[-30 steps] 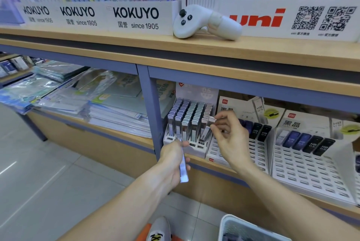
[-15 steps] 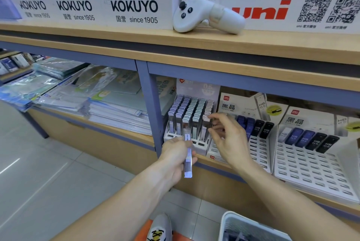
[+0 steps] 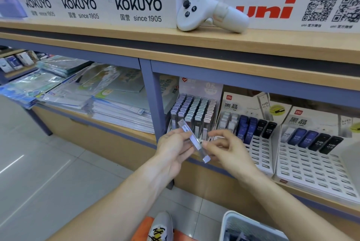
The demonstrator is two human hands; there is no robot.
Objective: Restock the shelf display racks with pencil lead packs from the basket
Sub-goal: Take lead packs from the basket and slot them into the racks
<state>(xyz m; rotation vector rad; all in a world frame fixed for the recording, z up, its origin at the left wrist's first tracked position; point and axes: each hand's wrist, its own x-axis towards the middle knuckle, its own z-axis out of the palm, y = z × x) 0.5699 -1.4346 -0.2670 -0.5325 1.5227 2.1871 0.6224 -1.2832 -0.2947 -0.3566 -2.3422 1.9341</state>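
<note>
My left hand (image 3: 173, 149) holds a slim clear pencil lead pack (image 3: 192, 139) with a white label, tilted, its upper end toward the rack. My right hand (image 3: 228, 149) hovers just right of the pack's lower end with curled fingers; whether it touches the pack I cannot tell. Behind both hands stands a display rack (image 3: 194, 112) nearly full of upright lead packs. Two white slotted racks (image 3: 261, 151) (image 3: 315, 170) to the right hold a few blue, black and white packs in their top rows. The white basket (image 3: 229, 219) is at the bottom edge.
A white handheld controller (image 3: 210, 14) lies on the wooden shelf top (image 3: 272, 44). Stacks of plastic-wrapped folders (image 3: 109, 100) fill the left bay. A blue-grey shelf post (image 3: 153, 102) divides the bays. My shoe (image 3: 159, 227) shows on the tiled floor.
My right hand has drawn back from the full rack toward the left hand. My left hand has raised and tilted the lead pack up between both hands.
</note>
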